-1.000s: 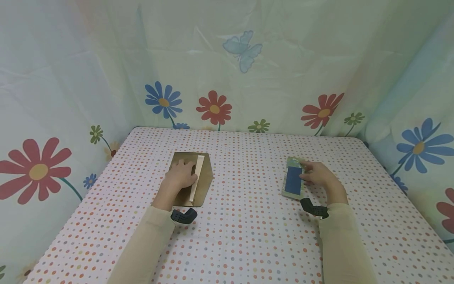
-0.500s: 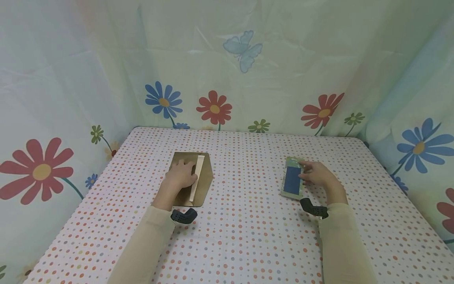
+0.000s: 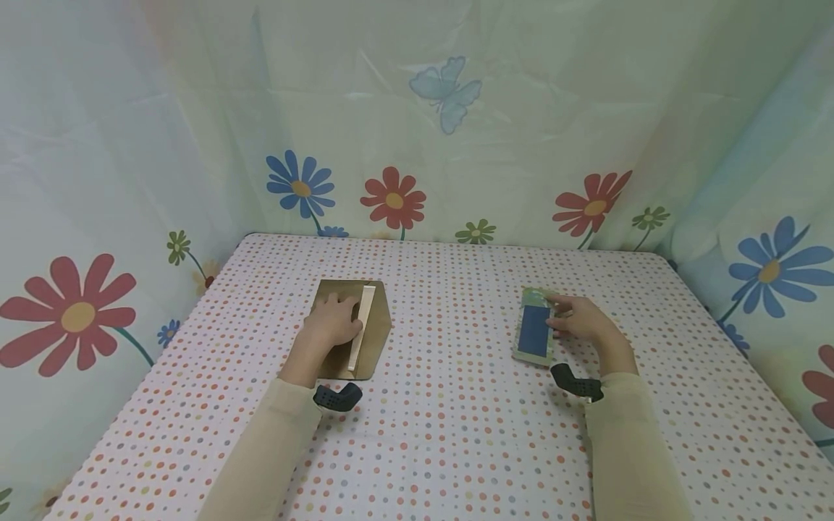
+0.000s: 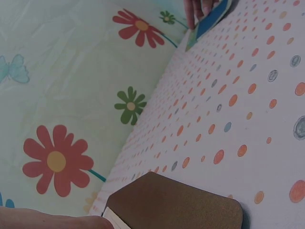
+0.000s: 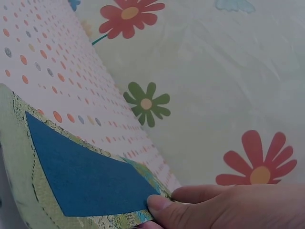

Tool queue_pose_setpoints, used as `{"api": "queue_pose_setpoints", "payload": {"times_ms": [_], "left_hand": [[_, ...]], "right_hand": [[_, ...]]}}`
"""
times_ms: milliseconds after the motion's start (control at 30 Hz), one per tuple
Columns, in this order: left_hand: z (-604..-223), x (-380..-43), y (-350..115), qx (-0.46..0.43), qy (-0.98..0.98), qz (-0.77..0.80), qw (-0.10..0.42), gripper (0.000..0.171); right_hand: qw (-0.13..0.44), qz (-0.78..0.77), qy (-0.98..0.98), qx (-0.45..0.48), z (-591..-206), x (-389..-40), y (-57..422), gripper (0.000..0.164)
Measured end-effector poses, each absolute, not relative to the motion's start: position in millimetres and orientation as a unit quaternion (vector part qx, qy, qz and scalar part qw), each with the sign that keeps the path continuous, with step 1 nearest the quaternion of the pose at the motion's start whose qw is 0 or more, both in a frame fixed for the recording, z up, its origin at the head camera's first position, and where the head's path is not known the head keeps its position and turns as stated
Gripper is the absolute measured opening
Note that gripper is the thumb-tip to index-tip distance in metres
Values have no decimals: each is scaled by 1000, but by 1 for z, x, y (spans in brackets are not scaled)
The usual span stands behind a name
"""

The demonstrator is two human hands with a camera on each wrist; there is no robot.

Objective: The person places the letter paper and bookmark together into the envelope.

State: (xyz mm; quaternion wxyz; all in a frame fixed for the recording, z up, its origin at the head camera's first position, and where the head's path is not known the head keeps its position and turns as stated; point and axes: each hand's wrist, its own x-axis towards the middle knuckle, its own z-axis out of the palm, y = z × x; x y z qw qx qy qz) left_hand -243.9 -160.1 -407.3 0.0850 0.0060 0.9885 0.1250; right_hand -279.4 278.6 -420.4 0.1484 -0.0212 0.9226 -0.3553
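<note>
A brown paper envelope (image 3: 373, 347) with a pointed flap lies on the table's left side, a pale strip (image 3: 362, 329) running along the base of the flap. My left hand (image 3: 331, 322) rests on its body with the fingers spread and the thumb over the strip. In the left wrist view, only the flap end of the envelope (image 4: 181, 202) and part of the thumb show. On the right, my right hand (image 3: 583, 318) pinches the edge of a flat card (image 5: 90, 167), green patterned around a blue panel. Thumb and fingers hold it near its far right corner, close over the tabletop.
A white cloth with colored dots covers the table (image 3: 443, 434). Behind and on both sides hangs a curtain (image 3: 495, 145) printed with flowers and a butterfly. Dark wrist mounts (image 3: 337, 396) stick out inward from the cream sleeves (image 3: 267, 449).
The card has shifted slightly to the left in my right hand's pinch. My left hand and the envelope have stayed where they were.
</note>
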Motion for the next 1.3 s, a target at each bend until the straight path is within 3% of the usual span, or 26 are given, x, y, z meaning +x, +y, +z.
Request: {"api": "queue_pose_setpoints", "payload": {"times_ms": [1300], "left_hand": [[-408,-243,-160,6,988,128,84,56]], "right_hand": [[146,-402,903,-48,-421,-279,274,64]]}}
